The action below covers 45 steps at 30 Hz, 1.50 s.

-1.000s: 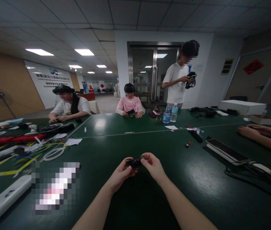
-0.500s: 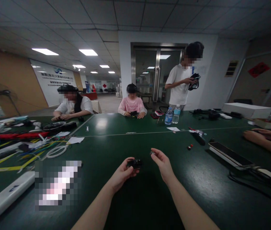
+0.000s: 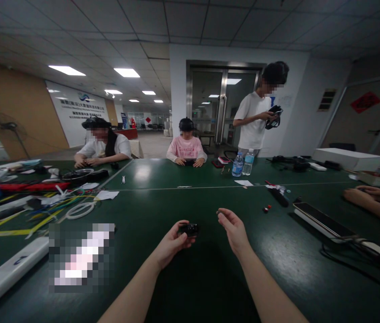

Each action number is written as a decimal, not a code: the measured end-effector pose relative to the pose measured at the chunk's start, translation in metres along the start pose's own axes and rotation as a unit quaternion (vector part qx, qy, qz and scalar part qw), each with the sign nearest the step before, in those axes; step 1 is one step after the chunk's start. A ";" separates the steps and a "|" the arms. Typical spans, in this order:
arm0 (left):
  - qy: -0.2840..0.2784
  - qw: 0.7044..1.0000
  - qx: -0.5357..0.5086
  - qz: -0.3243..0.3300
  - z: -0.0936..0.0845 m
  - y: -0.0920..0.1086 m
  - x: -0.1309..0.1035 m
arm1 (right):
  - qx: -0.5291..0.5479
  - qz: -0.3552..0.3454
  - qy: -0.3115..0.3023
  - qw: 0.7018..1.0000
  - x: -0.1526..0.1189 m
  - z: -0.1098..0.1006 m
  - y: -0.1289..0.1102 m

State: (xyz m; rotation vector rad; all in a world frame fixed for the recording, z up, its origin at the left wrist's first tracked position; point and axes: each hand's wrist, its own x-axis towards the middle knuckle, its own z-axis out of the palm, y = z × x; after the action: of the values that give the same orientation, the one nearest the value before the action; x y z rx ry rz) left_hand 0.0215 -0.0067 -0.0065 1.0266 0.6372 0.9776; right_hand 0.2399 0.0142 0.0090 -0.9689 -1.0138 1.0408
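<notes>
In the head view my left hand point(image 3: 173, 244) is closed around a small black box-like device point(image 3: 190, 230), gripping it by its left end between thumb and fingers. The device is held above the green table point(image 3: 196, 287), and its exact kind does not show. To the right of it, apart from the device, my right hand point(image 3: 233, 229) has thumb and forefinger pinched together. A tiny dark thing shows at those fingertips, too small to name. The other fingers of the right hand are curled behind.
At left lie a pixelated bright screen point(image 3: 84, 255), a long white case point(image 3: 10, 271), a white cable coil point(image 3: 80, 211) and tangled wires. At right are a phone-like slab point(image 3: 324, 220) with cables and a black tool point(image 3: 277, 195). Two bottles point(image 3: 237, 165) stand farther back. Several people surround the table.
My right hand has moved slightly right, away from the black device, and turned a little. The left hand keeps its hold. The view has shifted slightly.
</notes>
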 end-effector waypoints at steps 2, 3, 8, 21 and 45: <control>0.001 1.000 0.000 0.000 0.001 0.000 0.000 | -0.013 -0.001 -0.002 1.000 0.000 0.001 -0.001; 0.001 1.000 0.000 0.000 0.001 0.001 0.000 | -0.022 0.000 -0.004 1.000 -0.001 0.001 -0.001; 0.013 1.000 -0.001 -0.010 0.002 0.003 -0.001 | -0.083 0.004 -0.015 0.996 -0.003 0.002 -0.003; 0.008 1.000 -0.013 0.002 0.002 -0.001 0.001 | -0.207 -0.020 -0.190 0.960 -0.023 0.028 -0.011; 0.008 0.999 -0.030 0.010 0.002 -0.003 0.002 | -0.230 -0.053 -0.217 0.947 -0.030 0.033 0.011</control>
State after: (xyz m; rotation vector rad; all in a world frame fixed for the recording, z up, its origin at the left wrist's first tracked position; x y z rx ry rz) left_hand 0.0250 -0.0063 -0.0086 0.9752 0.6086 1.0163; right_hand 0.2000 -0.0075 0.0011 -1.0640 -1.7112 0.9664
